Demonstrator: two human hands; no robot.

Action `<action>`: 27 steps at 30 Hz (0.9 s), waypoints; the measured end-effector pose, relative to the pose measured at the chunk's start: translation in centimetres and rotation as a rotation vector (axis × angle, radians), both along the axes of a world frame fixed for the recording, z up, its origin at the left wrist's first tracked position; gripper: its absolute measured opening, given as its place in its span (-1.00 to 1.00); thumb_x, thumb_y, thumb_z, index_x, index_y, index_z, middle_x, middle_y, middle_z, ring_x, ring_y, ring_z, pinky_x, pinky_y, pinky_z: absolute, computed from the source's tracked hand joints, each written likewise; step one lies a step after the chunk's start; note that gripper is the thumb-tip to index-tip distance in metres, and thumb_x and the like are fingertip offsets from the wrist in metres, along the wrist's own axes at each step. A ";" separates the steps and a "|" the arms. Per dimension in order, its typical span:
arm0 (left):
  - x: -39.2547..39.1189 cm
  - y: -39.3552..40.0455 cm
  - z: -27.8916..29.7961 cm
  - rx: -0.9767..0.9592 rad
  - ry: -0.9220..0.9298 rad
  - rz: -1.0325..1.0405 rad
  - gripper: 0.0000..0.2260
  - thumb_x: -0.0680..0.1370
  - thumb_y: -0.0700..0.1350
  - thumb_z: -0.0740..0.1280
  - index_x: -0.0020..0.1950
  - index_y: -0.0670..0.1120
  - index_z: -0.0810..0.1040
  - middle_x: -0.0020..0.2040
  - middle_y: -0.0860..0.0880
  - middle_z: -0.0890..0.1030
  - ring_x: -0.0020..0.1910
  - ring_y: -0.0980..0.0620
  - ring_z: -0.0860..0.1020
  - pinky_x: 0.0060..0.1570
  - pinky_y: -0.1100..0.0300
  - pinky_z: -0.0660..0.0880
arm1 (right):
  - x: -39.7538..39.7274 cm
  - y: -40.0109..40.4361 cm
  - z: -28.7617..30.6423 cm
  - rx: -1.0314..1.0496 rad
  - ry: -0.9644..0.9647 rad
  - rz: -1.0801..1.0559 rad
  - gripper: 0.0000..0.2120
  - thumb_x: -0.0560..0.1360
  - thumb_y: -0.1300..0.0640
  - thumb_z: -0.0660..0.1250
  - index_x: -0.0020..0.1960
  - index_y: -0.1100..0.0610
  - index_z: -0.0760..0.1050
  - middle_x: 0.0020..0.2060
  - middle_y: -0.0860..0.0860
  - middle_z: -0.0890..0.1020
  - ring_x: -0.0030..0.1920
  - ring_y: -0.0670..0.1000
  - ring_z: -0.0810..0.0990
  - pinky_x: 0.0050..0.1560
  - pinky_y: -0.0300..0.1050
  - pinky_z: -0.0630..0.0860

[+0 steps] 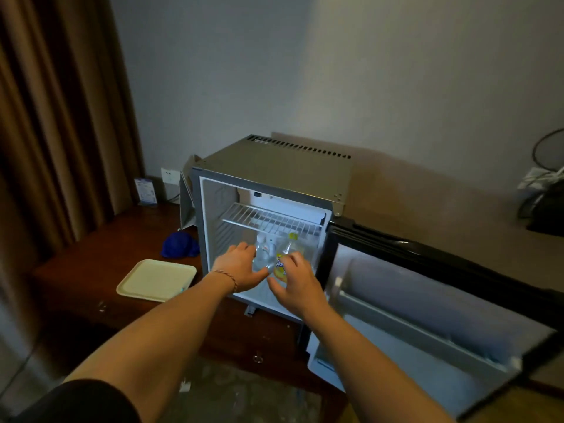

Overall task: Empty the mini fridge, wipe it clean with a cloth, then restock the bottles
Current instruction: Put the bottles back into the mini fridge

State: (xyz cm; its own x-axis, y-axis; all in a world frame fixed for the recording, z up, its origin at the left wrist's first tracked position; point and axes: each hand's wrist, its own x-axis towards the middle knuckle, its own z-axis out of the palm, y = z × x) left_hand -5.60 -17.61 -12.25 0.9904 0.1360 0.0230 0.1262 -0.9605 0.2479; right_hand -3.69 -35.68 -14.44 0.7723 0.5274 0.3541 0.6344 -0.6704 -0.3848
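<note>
Our hands reach into the open mini fridge [210, 227], side by side under its wire shelf [271, 219]. Our left hand [239, 267] curls its fingers round the clear bottle [265, 254], thumb spread low toward the other hand; a thin bracelet [227, 277] circles that wrist. Our right hand [294, 279] has its fingers bent against the yellow-labelled bottle [283, 254], whose yellow cap shows just under the shelf; whether this hand truly grips the bottle or only touches it we cannot tell, since motion blurs the fingers. Both bottles stand upright on the fridge floor, touching or nearly so.

The fridge door [427, 315] hangs wide open to the right, its inner rack facing us. The fridge sits on a dark wooden tabletop [91, 270]. Left of it, on the tabletop, lies a pale square tray [157, 279], and just behind that, close to the fridge's side, a crumpled blue cloth [180, 245]. Farther back a small card [146, 190] stands near a wall socket [170, 175], beside brown curtains [55, 117].
</note>
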 end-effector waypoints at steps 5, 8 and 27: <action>-4.2 -1.8 4.5 0.047 -0.090 -0.010 -0.47 0.51 0.30 0.26 0.32 -0.04 0.44 0.28 -0.06 0.46 0.29 -0.07 0.40 0.13 -0.02 0.51 | -3.3 -4.5 6.5 0.049 -0.436 -0.003 -0.68 0.50 -0.03 0.26 0.03 0.21 0.57 -0.01 0.12 0.55 -0.01 0.15 0.49 -0.09 0.07 0.54; -5.7 -2.6 7.2 0.056 -0.141 -0.031 -0.49 0.51 0.28 0.27 0.30 -0.04 0.47 0.27 -0.06 0.47 0.27 -0.07 0.41 0.15 -0.04 0.51 | -3.5 -10.6 10.6 0.093 -0.634 -0.183 -0.73 0.51 0.01 0.28 -0.03 0.20 0.60 -0.04 0.13 0.56 -0.02 0.15 0.49 -0.10 0.08 0.50; -11.9 -6.1 10.9 0.065 -0.188 -0.206 -0.43 0.52 0.27 0.30 0.40 -0.04 0.41 0.33 -0.05 0.43 0.27 -0.05 0.41 0.17 -0.01 0.52 | -11.7 -18.3 12.5 -0.323 -0.223 -0.690 -0.49 0.57 -0.27 0.14 0.18 0.16 0.47 0.13 0.11 0.47 0.13 0.13 0.40 0.11 -0.01 0.40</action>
State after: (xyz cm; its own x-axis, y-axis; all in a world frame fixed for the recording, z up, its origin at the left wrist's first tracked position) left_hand -17.50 -23.67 -1.35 0.9745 -0.0750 0.2113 -0.1154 -0.9758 0.1859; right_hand -15.41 -53.96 -1.91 0.8912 0.0585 0.4498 0.0742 -0.9971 -0.0175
